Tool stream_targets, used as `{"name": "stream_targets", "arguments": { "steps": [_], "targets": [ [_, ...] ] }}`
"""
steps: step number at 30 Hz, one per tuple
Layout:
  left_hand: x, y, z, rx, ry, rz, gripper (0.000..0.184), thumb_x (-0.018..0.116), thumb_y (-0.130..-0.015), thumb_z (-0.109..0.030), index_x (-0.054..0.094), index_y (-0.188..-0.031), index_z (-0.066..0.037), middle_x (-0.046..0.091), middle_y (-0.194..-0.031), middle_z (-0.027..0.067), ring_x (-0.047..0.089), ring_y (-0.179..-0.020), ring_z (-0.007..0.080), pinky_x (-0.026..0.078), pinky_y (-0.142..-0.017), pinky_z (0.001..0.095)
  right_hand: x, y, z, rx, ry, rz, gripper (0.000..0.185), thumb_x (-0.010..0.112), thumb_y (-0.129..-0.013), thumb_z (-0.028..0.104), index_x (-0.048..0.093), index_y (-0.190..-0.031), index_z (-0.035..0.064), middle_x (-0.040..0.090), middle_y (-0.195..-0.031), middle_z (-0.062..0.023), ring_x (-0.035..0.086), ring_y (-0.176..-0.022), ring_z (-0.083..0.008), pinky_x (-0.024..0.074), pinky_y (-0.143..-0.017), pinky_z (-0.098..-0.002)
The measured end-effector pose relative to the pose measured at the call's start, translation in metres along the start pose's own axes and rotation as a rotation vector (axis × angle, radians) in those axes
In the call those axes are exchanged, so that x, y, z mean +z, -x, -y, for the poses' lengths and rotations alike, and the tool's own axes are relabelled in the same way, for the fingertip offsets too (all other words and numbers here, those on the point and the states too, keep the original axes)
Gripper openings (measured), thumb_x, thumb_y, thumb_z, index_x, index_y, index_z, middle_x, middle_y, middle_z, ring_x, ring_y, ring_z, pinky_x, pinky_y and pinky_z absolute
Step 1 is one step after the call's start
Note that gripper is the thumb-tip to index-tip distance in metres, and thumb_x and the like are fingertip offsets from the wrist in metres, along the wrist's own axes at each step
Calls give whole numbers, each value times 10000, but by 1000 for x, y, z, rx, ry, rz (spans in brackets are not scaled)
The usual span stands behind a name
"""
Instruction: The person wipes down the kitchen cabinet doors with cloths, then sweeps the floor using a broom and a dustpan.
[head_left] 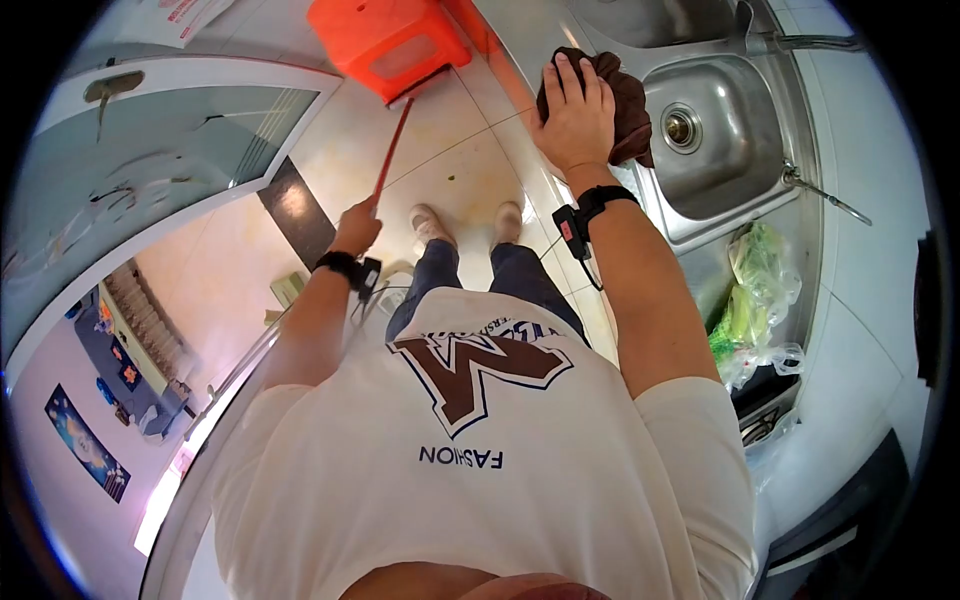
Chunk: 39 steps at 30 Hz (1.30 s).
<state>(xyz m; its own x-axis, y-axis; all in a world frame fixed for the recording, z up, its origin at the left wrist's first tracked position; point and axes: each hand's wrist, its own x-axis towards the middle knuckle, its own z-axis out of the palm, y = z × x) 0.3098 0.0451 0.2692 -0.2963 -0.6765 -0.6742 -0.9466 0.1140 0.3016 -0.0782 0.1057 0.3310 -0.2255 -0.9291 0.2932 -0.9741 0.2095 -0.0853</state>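
My left hand (356, 229) is closed round the end of a thin red stick (392, 158). The stick reaches up to a narrow dark bar (420, 86) on the floor, at the foot of an orange plastic stool (385, 40). My right hand (578, 112) lies palm down on a bunched dark brown cloth (629, 110) at the counter's front edge, left of the steel sink (715, 170). Its fingers are stretched out and slightly apart over the cloth; its palm is hidden.
Bagged green vegetables (752, 290) lie on the counter below the sink. A faucet (815, 43) is at the upper right. The glass door (150, 150) stands at the left. My shoes (432, 226) are on the tiled floor (460, 170) between my hands.
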Motion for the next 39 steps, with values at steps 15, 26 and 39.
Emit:
{"name": "stream_targets", "arguments": {
  "steps": [15, 26, 39],
  "targets": [
    [-14, 53, -21, 93, -224, 169, 580, 541, -722, -72, 561, -1291, -188, 647, -948, 268, 632, -914, 406, 503, -838, 459, -4, -4, -1, 49, -87, 54, 574, 650, -758, 281, 512, -1281, 89, 418, -1407, -60, 352, -1308, -305, 297, -1061, -473],
    [-104, -64, -68, 223, -458, 132, 595, 509, -719, -41, 558, -1294, -187, 638, -943, 279, 629, -888, 414, 496, -837, 468, -5, -4, -3, 72, -116, 73, 566, 642, -755, 261, 519, -1282, 94, 410, -1422, -55, 348, -1313, -310, 286, -1074, -471],
    [-216, -216, -50, 382, -605, 522, 621, 518, -699, -34, 529, -1317, -87, 649, -1015, 260, 666, -823, 361, 536, -763, 397, -23, -22, 16, 211, 52, 298, 667, 661, -762, 293, 434, -1379, 181, 371, -1464, -5, 333, -1343, -257, 277, -1106, -433]
  ]
}}
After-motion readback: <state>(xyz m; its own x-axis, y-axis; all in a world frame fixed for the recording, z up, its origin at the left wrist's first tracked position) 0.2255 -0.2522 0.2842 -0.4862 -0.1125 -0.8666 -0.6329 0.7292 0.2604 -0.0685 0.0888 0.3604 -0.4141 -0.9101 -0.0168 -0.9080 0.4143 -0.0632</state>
